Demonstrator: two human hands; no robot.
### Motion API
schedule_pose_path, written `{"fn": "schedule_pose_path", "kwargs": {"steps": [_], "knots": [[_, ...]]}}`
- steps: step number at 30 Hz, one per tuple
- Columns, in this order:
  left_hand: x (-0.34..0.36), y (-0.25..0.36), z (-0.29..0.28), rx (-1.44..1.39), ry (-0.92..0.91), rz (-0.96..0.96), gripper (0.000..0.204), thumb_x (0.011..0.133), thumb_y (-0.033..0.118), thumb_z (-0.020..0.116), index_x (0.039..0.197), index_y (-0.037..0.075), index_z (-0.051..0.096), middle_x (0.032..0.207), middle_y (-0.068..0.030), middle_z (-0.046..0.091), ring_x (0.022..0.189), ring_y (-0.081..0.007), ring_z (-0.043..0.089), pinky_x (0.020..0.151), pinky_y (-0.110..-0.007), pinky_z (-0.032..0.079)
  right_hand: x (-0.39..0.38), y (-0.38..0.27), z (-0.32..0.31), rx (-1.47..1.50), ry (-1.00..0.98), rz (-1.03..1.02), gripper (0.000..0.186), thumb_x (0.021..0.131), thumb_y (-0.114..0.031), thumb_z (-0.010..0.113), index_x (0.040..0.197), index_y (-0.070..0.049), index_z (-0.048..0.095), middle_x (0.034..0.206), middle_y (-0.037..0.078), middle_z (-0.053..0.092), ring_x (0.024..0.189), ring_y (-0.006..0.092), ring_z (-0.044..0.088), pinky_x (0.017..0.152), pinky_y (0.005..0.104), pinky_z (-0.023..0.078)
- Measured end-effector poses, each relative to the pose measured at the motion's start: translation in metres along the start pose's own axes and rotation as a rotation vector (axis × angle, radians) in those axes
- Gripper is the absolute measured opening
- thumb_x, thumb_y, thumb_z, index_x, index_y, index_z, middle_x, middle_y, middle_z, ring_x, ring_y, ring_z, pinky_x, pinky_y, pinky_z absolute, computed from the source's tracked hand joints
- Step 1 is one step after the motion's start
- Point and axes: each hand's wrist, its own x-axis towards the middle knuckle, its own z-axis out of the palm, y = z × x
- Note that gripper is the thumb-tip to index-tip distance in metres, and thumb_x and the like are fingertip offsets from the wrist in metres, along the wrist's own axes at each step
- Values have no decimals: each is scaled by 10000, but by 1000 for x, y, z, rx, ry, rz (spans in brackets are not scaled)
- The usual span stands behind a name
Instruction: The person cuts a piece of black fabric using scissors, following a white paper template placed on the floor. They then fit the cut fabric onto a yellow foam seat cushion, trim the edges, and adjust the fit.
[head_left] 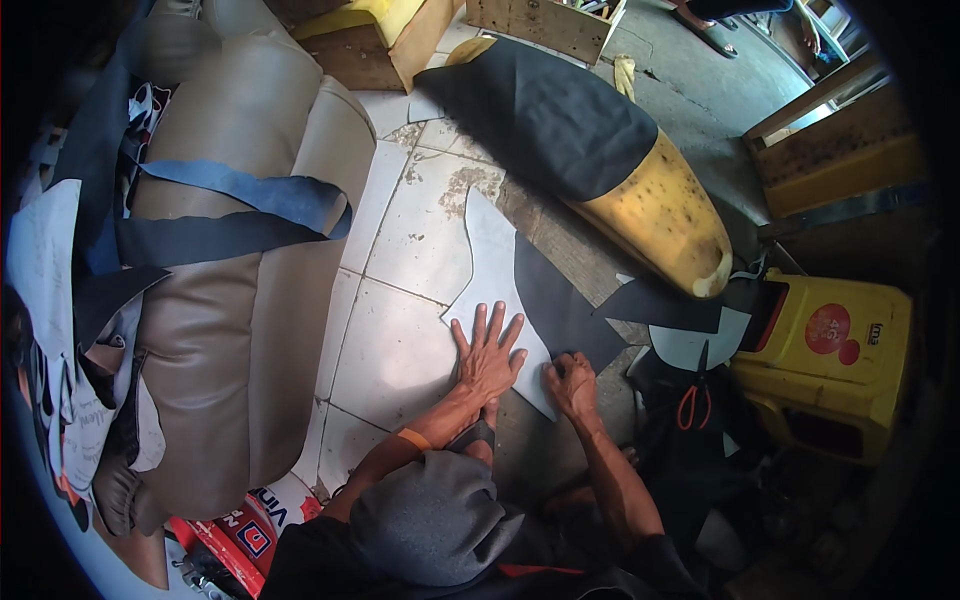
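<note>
My left hand (487, 362) lies flat with fingers spread on a pale grey, curved cut-out piece (482, 240) on the floor. At the lower right edge of that piece, my right hand (573, 385) is closed, fingers bent together; whatever it may hold is hidden. Black sheet material (560, 300) lies against the pale piece's right side, close to my right hand. Scissors with orange handles (693, 408) rest farther right on dark material.
A long yellow foam seat (680, 205), partly covered in black material (555, 110), lies ahead. A brown padded seat (215, 330) with dark strips (200, 238) fills the left. At right stands a yellow plastic stool (880, 340). Another person's sandalled foot (708, 33) shows at top right.
</note>
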Motion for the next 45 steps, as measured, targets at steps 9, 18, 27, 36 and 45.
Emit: {"fn": "schedule_pose_path", "kwargs": {"steps": [9,18,27,36,45], "knots": [[1,-1,3,30,-48,-21,726,1014,538,484,1644,228,304,1726,-190,122,1581,-463,36,1121,-825,-2,-2,-6,1,15,4,33,269,878,-227,695,958,29,718,975,246,632,957,425,612,893,497,500],[1,0,5,41,-26,-24,732,1002,537,502,1638,230,313,1724,-194,129,1585,-454,22,1126,-819,-6,-2,-4,4,-23,-21,50,273,877,-196,695,1062,3,713,1042,246,639,1012,418,613,923,516,487],[3,-4,19,144,-35,-1,747,1008,559,488,1650,235,288,1727,-207,99,1582,-465,-2,1124,-816,-16,-84,-21,47,-432,-62,-292,646,1017,-348,549,1574,-69,379,1661,137,328,1564,291,256,1244,604,181],[0,3,21,194,-53,-5,753,1011,550,488,1652,216,278,1719,-245,68,1575,-489,-58,1111,-824,-42,-137,20,38,-459,-210,-208,693,1054,-480,471,1621,-112,317,1700,74,278,1581,243,222,1274,551,149],[3,-1,5,198,57,105,662,1009,419,550,1559,71,430,1685,-263,199,1558,-507,105,1195,-725,93,-128,9,44,-413,-235,-171,703,1056,-481,458,1631,-112,291,1713,67,244,1592,237,184,1283,529,129]]}}
